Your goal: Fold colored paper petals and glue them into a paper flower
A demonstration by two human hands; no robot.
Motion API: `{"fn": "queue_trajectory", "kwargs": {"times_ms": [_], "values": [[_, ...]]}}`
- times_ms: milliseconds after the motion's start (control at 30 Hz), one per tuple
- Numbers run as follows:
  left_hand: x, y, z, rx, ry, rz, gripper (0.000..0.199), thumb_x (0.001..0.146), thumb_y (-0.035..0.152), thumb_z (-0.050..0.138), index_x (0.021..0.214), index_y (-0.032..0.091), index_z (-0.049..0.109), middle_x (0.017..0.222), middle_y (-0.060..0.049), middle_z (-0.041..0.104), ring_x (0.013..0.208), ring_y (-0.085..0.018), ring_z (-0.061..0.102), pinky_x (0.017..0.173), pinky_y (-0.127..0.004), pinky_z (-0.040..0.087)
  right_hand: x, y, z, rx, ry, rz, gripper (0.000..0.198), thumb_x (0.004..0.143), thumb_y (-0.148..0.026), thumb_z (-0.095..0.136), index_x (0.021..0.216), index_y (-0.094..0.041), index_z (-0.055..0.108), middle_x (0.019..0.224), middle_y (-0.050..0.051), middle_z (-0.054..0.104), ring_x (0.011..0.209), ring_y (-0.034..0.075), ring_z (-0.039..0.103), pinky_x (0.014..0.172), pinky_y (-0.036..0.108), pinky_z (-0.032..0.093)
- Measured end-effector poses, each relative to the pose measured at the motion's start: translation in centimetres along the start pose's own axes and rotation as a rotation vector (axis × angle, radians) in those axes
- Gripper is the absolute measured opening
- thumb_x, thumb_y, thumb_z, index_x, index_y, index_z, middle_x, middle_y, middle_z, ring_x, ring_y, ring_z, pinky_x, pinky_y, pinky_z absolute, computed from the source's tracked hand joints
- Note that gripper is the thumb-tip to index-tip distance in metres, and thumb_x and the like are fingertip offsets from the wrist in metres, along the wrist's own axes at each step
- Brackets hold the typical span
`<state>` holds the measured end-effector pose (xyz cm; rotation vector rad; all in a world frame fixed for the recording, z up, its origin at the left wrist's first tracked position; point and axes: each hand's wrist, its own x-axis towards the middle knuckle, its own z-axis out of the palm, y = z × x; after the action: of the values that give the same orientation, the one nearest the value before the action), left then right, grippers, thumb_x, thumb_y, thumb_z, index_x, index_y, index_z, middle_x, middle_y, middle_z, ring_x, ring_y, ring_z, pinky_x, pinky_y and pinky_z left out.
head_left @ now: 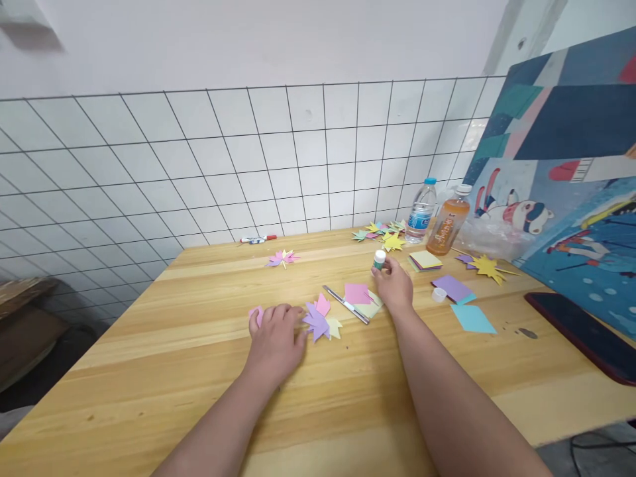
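The right hand (pixel 395 286) holds a small green, white-topped cylinder (pixel 379 259) near the wooden bench's (pixel 173 377) middle: probably light, stiff, best gripped round its sides. The left hand (pixel 277 336) partly covers pink paper (pixel 255 316), likely easily creased; I cannot tell its grip.

left grip (pixel 278 336): bare | right grip (pixel 395 286): bare | forearms (pixel 442 377): bare

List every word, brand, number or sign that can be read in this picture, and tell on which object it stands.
None can be read with certainty.
Water bottle: pale lettering on the blue label, too small to read.
Orange bottle: lettering along its side, too blurred.
White-capped container at the right hand: no legible text.
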<state>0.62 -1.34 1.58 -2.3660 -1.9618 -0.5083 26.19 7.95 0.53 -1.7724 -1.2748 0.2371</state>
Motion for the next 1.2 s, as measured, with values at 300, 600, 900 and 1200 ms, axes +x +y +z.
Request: {"fn": "queue_trajectory", "kwargs": {"times_ms": [300,600,900,1200], "values": [[0.9,-1.1,0.1,-0.079,0.018,-0.005,0.032,0.082,0.039,0.048,0.109,0.025,0.059,0.109,-0.006,0.062,0.105,-0.026,0.050,0.093,-0.043,0.032,-0.7,-0.5,0.1,-0.324,-0.098,0.066,0.031,0.079,-0.035,0.054,0.109,-0.026,0.055,0.101,0.008,0.063,0.097,0.026,0.054,0.076,0.037,0.038],[1.6,-2.2,0.8,-0.063,0.068,-0.051,0.031,0.081,0.016,0.044,0.103,0.029,0.062,0.111,-0.004,0.061,0.109,-0.024,0.049,0.097,-0.047,0.026,-2.3,-3.4,-2.9,-0.484,-0.335,-0.028,0.022,0.078,-0.030,0.048,0.089,-0.021,0.065,0.096,0.012,0.063,0.086,0.027,0.060,0.067,0.036,0.041],[1.3,-1.5,1.1,-0.187,-0.026,0.112,0.027,0.079,0.041,0.057,0.102,0.030,0.064,0.107,-0.002,0.062,0.104,-0.024,0.050,0.090,-0.041,0.034,-2.1,-2.5,-2.5,-0.606,-0.493,0.027,0.014,0.075,-0.016,0.053,0.080,-0.018,0.066,0.092,0.014,0.066,0.085,0.028,0.062,0.063,0.033,0.041],[1.7,-2.2,1.3,-0.190,0.074,0.113,0.024,0.084,0.039,0.050,0.102,0.031,0.063,0.108,-0.003,0.062,0.105,-0.024,0.050,0.090,-0.043,0.032,-3.4,-4.3,-1.8,-0.385,-0.580,-0.160,0.016,0.083,-0.027,0.047,0.085,-0.025,0.063,0.089,0.002,0.067,0.080,0.016,0.059,0.059,0.023,0.033]]}}
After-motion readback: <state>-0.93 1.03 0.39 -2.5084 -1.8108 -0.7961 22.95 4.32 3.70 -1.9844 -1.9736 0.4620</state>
